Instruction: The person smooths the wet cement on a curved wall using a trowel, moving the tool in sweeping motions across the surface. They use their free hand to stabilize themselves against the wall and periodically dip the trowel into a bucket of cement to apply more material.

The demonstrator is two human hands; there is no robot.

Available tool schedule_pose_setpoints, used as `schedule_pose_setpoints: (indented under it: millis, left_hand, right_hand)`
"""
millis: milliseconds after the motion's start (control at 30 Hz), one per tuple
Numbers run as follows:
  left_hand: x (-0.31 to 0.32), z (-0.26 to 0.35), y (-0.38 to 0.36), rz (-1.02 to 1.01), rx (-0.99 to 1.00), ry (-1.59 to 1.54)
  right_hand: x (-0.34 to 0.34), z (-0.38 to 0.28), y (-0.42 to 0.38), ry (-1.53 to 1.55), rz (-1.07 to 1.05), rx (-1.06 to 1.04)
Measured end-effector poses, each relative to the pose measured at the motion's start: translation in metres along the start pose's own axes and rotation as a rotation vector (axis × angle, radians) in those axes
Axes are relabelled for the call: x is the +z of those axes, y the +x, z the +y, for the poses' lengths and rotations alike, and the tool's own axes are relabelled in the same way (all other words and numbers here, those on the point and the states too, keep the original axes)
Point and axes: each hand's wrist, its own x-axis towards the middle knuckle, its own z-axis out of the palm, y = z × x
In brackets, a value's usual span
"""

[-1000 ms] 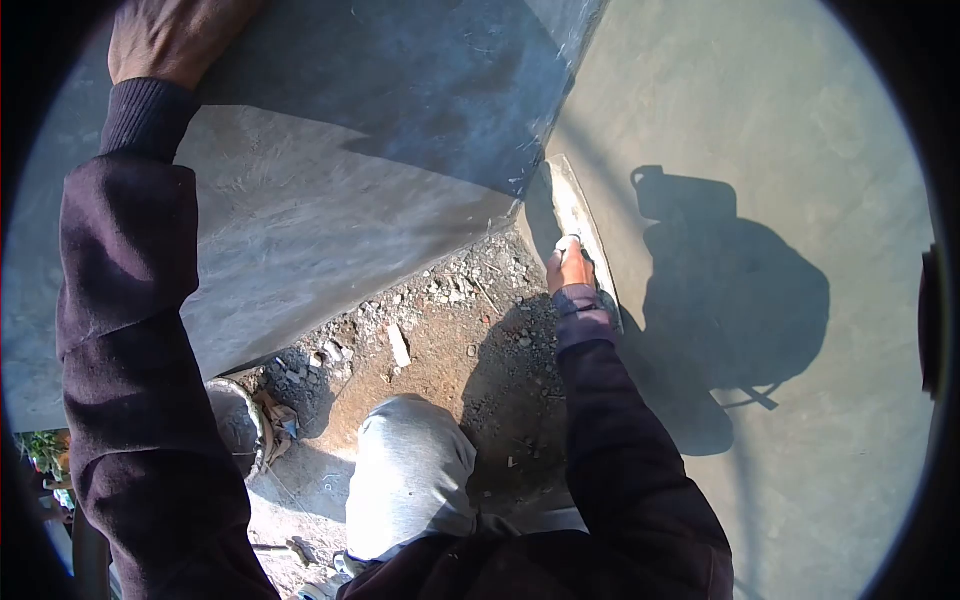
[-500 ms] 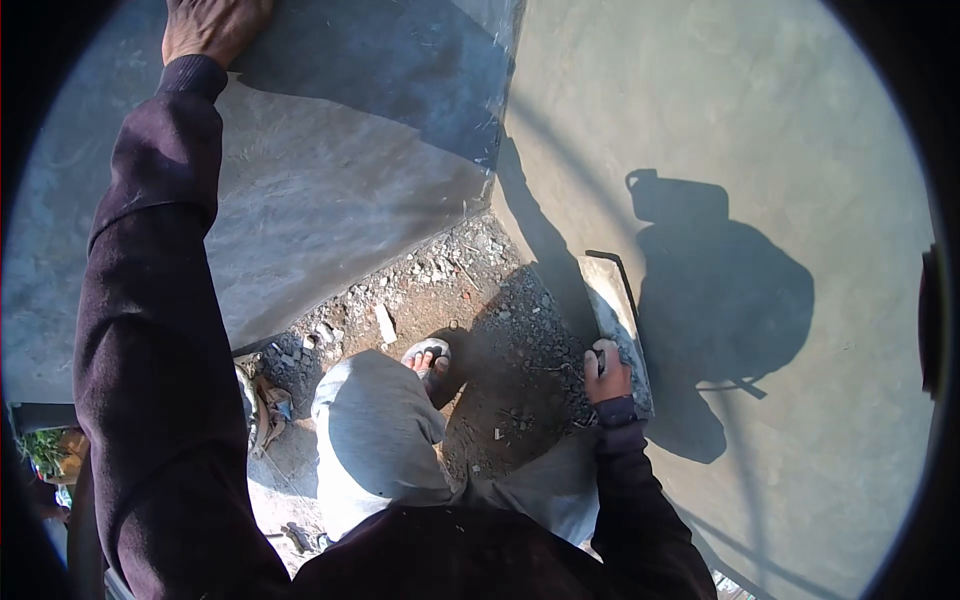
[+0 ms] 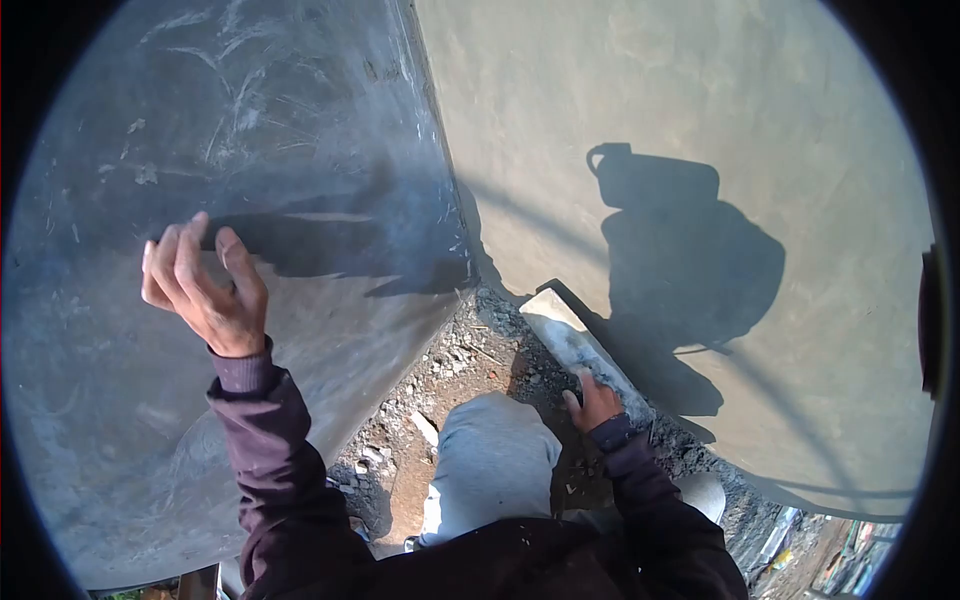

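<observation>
Smooth grey walls [image 3: 540, 130] above rubble [image 3: 455, 360]. Right hand [image 3: 597, 403]: fingers curled, apparently gripping the long float [image 3: 562, 328] just ahead of them. Left hand [image 3: 215, 295]: fingers loosely parted, holding nothing. Keep float flat to the wall and pressure even, probably best against ridges.

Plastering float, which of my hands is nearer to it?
Right. Your right hand grips the plastering float near its lower end in the view; your left hand is apart from it, off to the left before the shaded grey wall.
</observation>
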Motion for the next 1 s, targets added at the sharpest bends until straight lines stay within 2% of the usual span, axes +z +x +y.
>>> schedule_pose_setpoints:
  millis: [33,67,100,167,200,267,333,367,433,467,500,533,567,633,667,700,733,767,833,933,1000]
  left_hand:
    - [-0.002,0.026,-0.030,-0.108,-0.078,-0.137]
    - [-0.009,0.053,-0.058,-0.261,-0.205,-0.418]
    - [-0.018,0.084,-0.077,-0.387,-0.390,-0.702]
    - [-0.052,0.129,-0.096,-0.512,-0.613,-1.066]
    - [-0.083,0.145,-0.090,-0.629,-0.559,-1.211]
    - [-0.103,0.145,-0.091,-0.851,-0.237,-1.489]
    - [-0.117,0.144,-0.080,-0.954,-0.046,-1.488]
    - [-0.116,0.136,-0.077,-0.973,0.026,-1.472]
    - [-0.101,0.118,-0.101,-0.718,-0.386,-1.598]
    - [-0.088,0.111,-0.105,-0.672,-0.550,-1.501]
    - [-0.069,0.106,-0.109,-0.750,-0.704,-1.448]
    - [-0.042,0.111,-0.125,-0.833,-0.720,-1.414]
    - [-0.025,0.125,-0.142,-1.013,-0.790,-1.420]
    - [-0.001,0.168,-0.172,-1.140,-0.905,-1.496]
    - [0.013,0.192,-0.195,-1.007,-0.745,-1.482]
    - [0.025,0.206,-0.191,-0.949,-0.717,-1.496]
    - [0.042,0.219,-0.189,-0.827,-0.610,-1.458]
    - [0.057,0.236,-0.190,-0.701,-0.586,-1.399]
    - [0.083,0.256,-0.187,-0.585,-0.623,-1.342]
    - [0.110,0.274,-0.182,-0.522,-0.718,-1.284]
    - [0.126,0.280,-0.186,-0.519,-0.830,-1.252]
  right_hand:
    - [0.009,-0.005,0.008,0.001,-0.038,0.053]
    - [0.016,-0.011,0.015,-0.016,-0.077,0.069]
    - [0.025,-0.018,0.022,0.027,-0.039,0.061]
    - [0.039,-0.029,0.029,0.096,0.025,0.054]
    - [0.040,-0.033,0.030,0.141,-0.145,0.196]
    - [0.070,-0.030,0.033,0.400,-0.064,0.148]
    - [0.094,-0.023,0.036,0.558,0.018,0.084]
    - [0.084,-0.029,0.038,0.607,-0.046,0.085]
    - [0.061,-0.042,0.040,0.699,-0.210,0.103]
    - [0.058,-0.043,0.040,1.012,-0.292,0.173]
    - [0.059,-0.042,0.035,0.951,-0.251,0.156]
    - [0.057,-0.040,0.032,0.887,-0.206,0.129]
    - [0.053,-0.036,0.036,0.823,-0.155,0.094]
    - [0.043,-0.030,0.050,0.491,0.010,-0.096]
    - [0.038,-0.028,0.058,0.335,0.105,-0.194]
    - [0.033,-0.026,0.066,0.184,0.198,-0.288]
    - [0.024,-0.022,0.075,0.138,0.187,-0.305]
    - [0.014,-0.024,0.083,0.092,0.179,-0.315]
    - [0.003,-0.018,0.101,-0.028,0.149,-0.316]
    - [0.007,-0.012,0.127,-0.096,0.104,-0.140]
    - [0.013,-0.040,0.145,-0.187,0.017,0.010]
